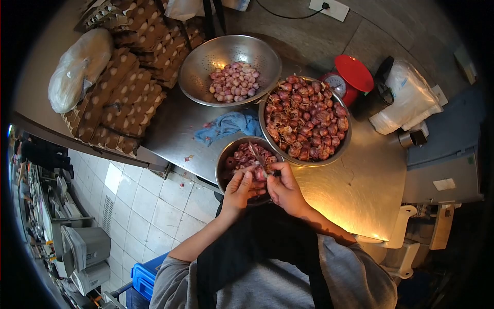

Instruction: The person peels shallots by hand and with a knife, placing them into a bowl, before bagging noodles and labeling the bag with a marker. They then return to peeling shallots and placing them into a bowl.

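Over a small metal bowl [221, 164] of shallot skins and pieces, my two hands come close together. My left hand [240, 190] is closed round a pinkish shallot [259, 174], its fingertips against the shallot's side. In my right hand [288, 191] is a small knife [256, 153], its blade pointing up and away over the bowl; the fingers hide its handle. Behind the bowl to the right stands a large bowl [263, 130] heaped with unpeeled red shallots [309, 116]. A metal colander [193, 77] farther back holds peeled shallots [234, 82].
A crumpled blue cloth [229, 126] lies on the steel table [360, 175]. Egg trays [116, 100] are stacked at left, with a plastic bag [80, 69] on them. A red scale [352, 74] and a dark container [373, 100] stand at back right. Tiled floor [149, 206] shows left.
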Demonstrator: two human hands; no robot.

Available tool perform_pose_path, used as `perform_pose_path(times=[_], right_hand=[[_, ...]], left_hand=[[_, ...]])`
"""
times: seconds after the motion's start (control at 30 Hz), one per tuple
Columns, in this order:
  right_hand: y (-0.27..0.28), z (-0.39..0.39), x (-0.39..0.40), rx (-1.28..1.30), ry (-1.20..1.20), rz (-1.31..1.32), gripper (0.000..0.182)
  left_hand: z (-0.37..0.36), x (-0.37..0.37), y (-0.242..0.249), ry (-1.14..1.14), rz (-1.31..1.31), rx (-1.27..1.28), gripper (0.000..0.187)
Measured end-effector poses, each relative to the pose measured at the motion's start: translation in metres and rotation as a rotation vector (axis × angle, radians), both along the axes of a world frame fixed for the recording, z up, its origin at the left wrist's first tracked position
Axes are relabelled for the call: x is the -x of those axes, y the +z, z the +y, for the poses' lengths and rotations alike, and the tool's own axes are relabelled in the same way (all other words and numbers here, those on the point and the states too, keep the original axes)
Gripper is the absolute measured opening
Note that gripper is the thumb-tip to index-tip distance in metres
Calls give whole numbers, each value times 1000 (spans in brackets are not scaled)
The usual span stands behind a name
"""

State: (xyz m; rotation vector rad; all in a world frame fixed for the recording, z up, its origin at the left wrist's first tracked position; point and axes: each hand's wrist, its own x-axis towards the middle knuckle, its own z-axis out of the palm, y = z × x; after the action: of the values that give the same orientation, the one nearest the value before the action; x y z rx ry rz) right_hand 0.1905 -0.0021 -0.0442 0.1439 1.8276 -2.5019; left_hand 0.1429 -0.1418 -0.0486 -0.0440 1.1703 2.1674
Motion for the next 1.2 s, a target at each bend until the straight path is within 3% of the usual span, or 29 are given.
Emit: perform_pose_path(times=[0.03, 0.13, 0.2, 0.3, 0.4, 0.53, 0.63, 0.73, 0.83, 1.1, 1.2], right_hand=[[0, 0, 0, 1, 10, -11, 12], [7, 2, -2, 65, 78, -71, 12], [13, 8, -2, 189, 172, -140, 12], [16, 13, -2, 404, 128, -216, 14], [17, 23, 4, 327, 59, -236, 13], [14, 25, 5, 99, -5, -273, 34], [20, 24, 0, -11, 75, -195, 51], [17, 27, -5, 40, 292, -228, 52], [12, 20, -12, 99, 310, -129, 47], [7, 15, -15, -39, 324, -105, 51], [-4, 11, -14, -225, 256, 60, 49]], left_hand=[[-1, 0, -2, -29, -49, -2, 32], [0, 3, -12, -23, 273, 181, 36], [1, 3, -9, 18, 265, 119, 38], [0, 3, -1, 13, 247, 24, 40], [-7, 1, 16, -54, 167, -3, 38], [-11, 4, 17, -38, 38, -76, 28], [-12, 12, 24, -2, -131, -141, 22], [-13, 11, 13, 13, -49, -96, 21], [-9, 13, 14, 64, -148, -118, 29], [-4, 9, 3, 149, 69, -49, 25], [-3, 7, 3, 178, 178, -12, 26]])
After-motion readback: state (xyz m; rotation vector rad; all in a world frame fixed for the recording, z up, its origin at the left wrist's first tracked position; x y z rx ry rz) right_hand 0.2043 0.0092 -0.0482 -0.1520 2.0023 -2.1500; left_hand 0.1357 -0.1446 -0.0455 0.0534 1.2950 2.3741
